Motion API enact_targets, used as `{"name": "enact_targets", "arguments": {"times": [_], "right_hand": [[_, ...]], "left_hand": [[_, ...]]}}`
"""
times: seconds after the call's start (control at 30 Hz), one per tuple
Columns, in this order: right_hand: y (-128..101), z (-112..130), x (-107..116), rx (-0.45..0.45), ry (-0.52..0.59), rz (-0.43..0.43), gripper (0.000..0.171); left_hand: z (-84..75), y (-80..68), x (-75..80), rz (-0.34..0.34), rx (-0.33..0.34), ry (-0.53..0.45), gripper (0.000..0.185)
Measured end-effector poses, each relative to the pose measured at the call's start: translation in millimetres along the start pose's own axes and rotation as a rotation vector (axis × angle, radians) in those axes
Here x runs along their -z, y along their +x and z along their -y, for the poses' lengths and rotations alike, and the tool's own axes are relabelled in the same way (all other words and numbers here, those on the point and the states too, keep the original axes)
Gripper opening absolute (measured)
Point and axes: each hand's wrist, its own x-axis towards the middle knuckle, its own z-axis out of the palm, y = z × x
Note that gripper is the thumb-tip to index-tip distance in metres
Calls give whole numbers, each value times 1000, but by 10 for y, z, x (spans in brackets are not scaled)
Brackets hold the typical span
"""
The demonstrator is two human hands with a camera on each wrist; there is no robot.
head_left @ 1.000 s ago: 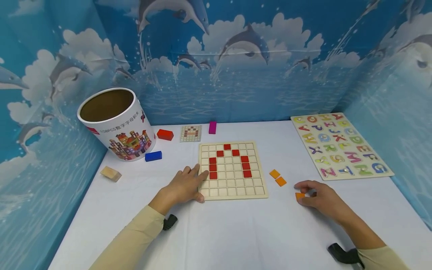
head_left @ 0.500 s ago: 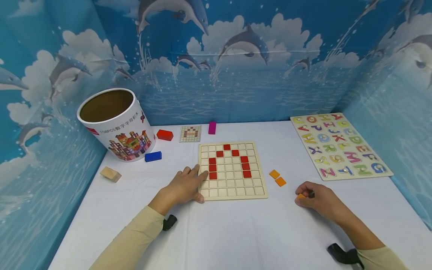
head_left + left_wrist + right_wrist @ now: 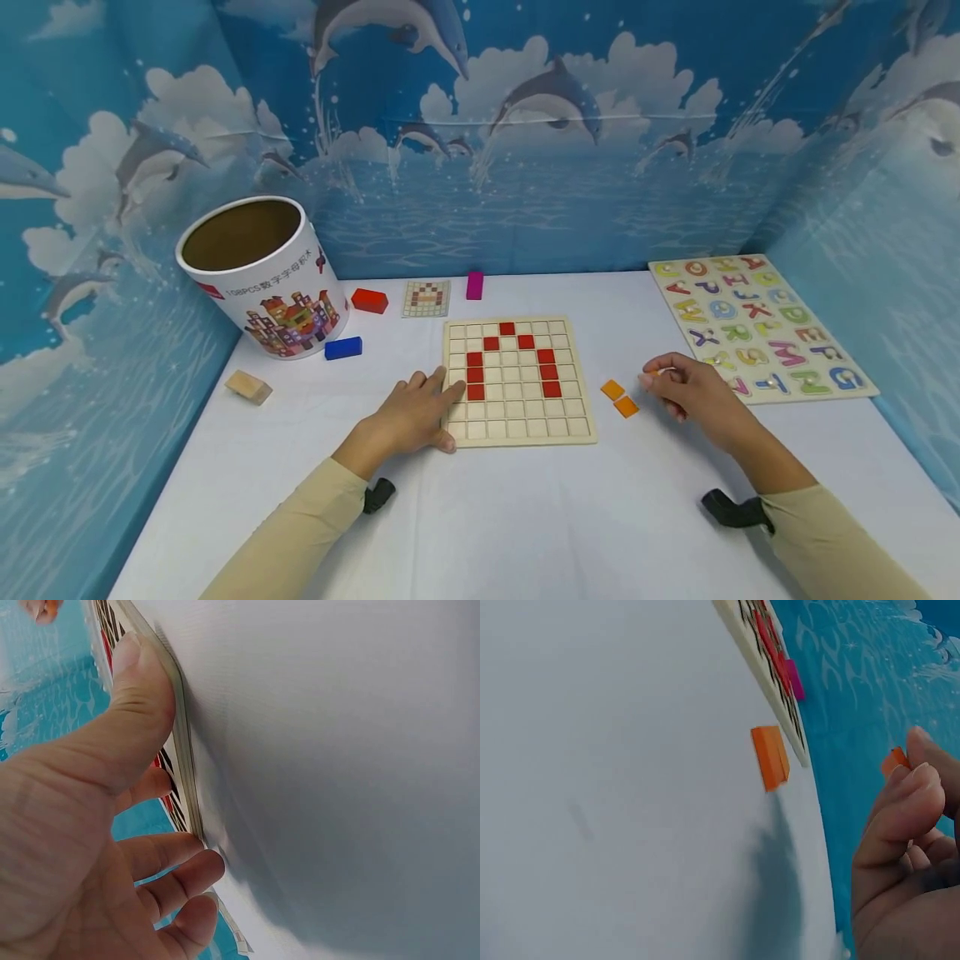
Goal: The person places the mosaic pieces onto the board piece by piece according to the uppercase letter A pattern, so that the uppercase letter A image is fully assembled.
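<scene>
A wooden grid board (image 3: 525,418) lies at the table's middle with red tiles (image 3: 474,375) set in an arch shape. My left hand (image 3: 415,410) rests flat on the board's left edge; in the left wrist view the thumb (image 3: 135,705) lies along that edge. My right hand (image 3: 681,388) hovers right of the board and pinches a small orange tile (image 3: 894,760) between thumb and fingertips. Two more orange tiles (image 3: 612,388) (image 3: 625,406) lie on the table between the board and that hand; one of them (image 3: 769,756) shows in the right wrist view.
A round cardboard tub (image 3: 258,275) stands at the back left, with a red block (image 3: 369,300), a blue block (image 3: 342,347) and a plain wooden block (image 3: 247,387) near it. A pattern card (image 3: 425,297) and a magenta block (image 3: 474,284) lie behind the board. An alphabet puzzle (image 3: 757,325) lies at the right.
My right hand picked the orange tile up off the table and moved it up and back, toward the two loose orange tiles. The left hand stayed on the board.
</scene>
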Motion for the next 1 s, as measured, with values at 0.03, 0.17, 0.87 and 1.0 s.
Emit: {"name": "enact_targets", "arguments": {"times": [0.03,0.17,0.87,1.0], "right_hand": [[66,24,-21,-3,61,8,49],[323,140,-180,-21,292,68,50],[860,741,-1421,66,148,257,32],[869,829,-1519,128,-125,196,25]], "left_hand": [[0,1,-1,-2,-3,0,96],[-6,11,0,-4,-5,2,95],[1,5,-5,7,10,-3,94],[6,12,2,5,8,11,94]]}}
